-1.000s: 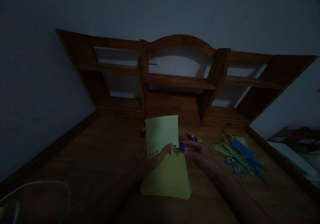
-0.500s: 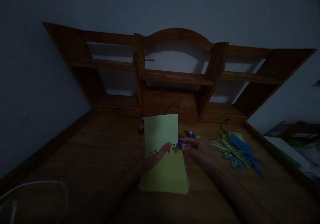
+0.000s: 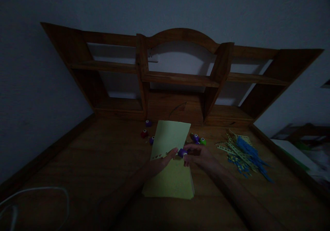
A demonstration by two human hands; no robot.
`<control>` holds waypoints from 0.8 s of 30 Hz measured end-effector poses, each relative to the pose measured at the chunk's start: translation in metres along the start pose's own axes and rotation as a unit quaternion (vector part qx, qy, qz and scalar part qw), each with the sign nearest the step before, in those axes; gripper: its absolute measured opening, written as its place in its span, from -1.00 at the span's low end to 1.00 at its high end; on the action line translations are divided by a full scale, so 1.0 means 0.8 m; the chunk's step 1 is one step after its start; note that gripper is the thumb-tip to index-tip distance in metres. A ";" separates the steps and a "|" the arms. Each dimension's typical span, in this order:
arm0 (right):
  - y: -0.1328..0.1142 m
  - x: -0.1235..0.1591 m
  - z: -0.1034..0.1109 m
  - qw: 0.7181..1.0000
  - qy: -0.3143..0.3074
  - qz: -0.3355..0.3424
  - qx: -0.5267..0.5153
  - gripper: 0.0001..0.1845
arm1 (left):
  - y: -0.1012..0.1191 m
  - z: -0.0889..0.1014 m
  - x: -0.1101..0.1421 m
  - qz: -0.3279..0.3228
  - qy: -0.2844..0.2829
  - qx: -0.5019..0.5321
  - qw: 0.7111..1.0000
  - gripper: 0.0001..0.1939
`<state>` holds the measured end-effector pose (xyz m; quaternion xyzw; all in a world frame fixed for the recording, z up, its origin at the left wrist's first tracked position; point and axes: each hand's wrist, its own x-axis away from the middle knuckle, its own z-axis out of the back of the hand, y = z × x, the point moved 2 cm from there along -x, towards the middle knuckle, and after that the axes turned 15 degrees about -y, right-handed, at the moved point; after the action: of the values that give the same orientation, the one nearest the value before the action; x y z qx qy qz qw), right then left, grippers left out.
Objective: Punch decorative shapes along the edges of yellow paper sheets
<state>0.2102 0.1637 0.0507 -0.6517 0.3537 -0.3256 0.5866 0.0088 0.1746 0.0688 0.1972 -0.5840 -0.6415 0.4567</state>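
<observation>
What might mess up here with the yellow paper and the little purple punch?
The left hand holds the yellow sheet from one side, so it might twist and come out crooked. The right hand has the purple punch very near the left thumb, so a pinch seems possible.

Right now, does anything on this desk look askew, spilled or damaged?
Blue and pale-yellow paper strips sprawl, tangled, at right; the dark curved mark on the brown wooden back panel may be a crack.
</observation>
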 end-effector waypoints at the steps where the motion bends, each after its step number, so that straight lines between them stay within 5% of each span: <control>1: 0.000 0.000 0.000 1.000 -0.005 -0.003 0.001 -0.64 | 0.000 -0.001 0.000 0.011 -0.009 0.005 1.000 -0.50; 9: -0.001 0.004 0.000 1.000 -0.016 -0.023 0.004 -0.69 | -0.010 -0.003 -0.003 0.075 -0.007 0.004 0.997 -0.46; 24: -0.008 0.005 -0.002 0.999 -0.018 -0.047 0.007 -0.68 | 0.009 -0.005 0.003 -0.029 0.003 0.036 0.999 -0.53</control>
<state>0.2114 0.1597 0.0575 -0.6692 0.3093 -0.3434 0.5819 0.0132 0.1709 0.0752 0.2318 -0.5996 -0.6324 0.4323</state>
